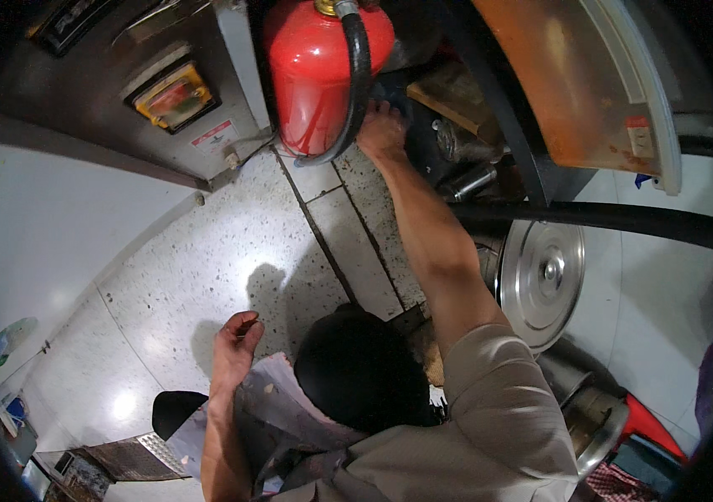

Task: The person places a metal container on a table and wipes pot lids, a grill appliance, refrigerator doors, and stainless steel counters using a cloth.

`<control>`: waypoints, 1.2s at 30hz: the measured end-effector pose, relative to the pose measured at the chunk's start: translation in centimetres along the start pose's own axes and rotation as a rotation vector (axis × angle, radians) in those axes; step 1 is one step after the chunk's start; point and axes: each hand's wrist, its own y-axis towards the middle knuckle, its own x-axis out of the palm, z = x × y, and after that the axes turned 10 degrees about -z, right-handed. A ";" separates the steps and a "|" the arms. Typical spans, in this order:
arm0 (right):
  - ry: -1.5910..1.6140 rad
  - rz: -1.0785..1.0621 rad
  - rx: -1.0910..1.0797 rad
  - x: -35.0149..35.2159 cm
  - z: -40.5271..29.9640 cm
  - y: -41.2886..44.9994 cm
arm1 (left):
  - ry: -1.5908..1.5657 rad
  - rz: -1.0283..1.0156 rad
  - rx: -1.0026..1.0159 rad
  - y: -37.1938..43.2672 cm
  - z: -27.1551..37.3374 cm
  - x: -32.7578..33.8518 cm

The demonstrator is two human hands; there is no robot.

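My right hand [383, 130] reaches down beside a red fire extinguisher [306, 81], close to its black hose [359, 69]. Its fingertips are blurred against the dark space under a black-framed rack [519, 138], so I cannot tell whether they hold anything. A wooden board [450, 100], a clear jar [460, 141] and a shiny metal cylinder [470, 183] lie just right of that hand. My left hand [235, 348] hovers over the speckled floor [187, 263], fingers loosely curled, thumb apart, nothing visible in it. A rounded black shape, perhaps my knee [362, 370], lies between my arms.
A round steel lid [547, 285] stands on edge at the right, near steel pots [594, 420]. Above the rack hangs a translucent orange-brown container [557, 81]. At the left rise a metal cabinet [162, 144] with a yellow-framed switch and a white panel [68, 232]. A floor seam strip [356, 251] runs diagonally.
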 end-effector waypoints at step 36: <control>0.795 -0.655 -0.519 -25.1 -8.6 -52.6 | -0.848 -0.090 -0.333 -30.1 12.3 -0.8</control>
